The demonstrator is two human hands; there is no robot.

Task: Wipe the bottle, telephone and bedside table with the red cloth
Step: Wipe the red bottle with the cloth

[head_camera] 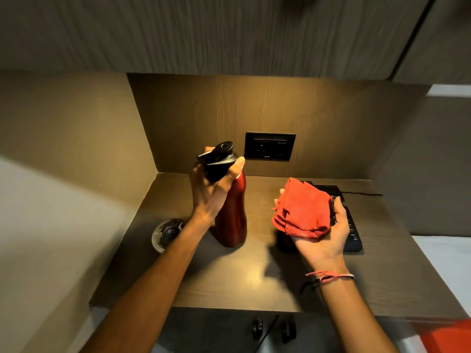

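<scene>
A dark red bottle [233, 215] with a black cap stands upright near the middle of the brown bedside table [229, 281]. My left hand [211, 187] grips the bottle around its neck and cap. My right hand [323, 233] is palm up to the right of the bottle and holds the folded red cloth [302, 208], apart from the bottle. Behind that hand lies the black telephone [353, 233], largely hidden by the cloth and hand.
A small round dish [164, 234] with dark items sits left of the bottle near the table's left edge. A black wall socket [269, 146] is on the back panel. A black cord [362, 193] runs right from the telephone. Walls enclose the left and back.
</scene>
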